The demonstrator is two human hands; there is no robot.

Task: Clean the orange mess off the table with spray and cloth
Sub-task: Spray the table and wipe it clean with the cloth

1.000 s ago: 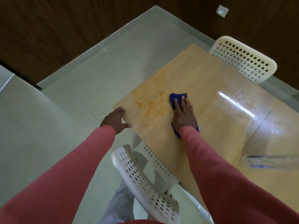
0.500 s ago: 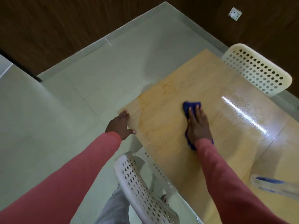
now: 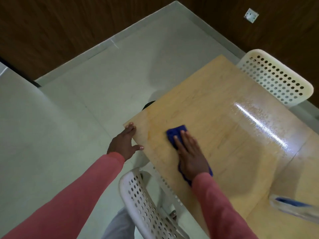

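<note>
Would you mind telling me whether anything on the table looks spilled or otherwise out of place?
A faint orange smear still tints the table near its left corner, just left of the blue cloth under the right hand. A blurred spray bottle appears to lie on its side at the right edge.

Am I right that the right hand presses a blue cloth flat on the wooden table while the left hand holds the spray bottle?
Not quite. The left hand holds no bottle; it rests on the table corner. The spray bottle lies at the right edge. The right hand does press the blue cloth, as the head view shows.
</note>
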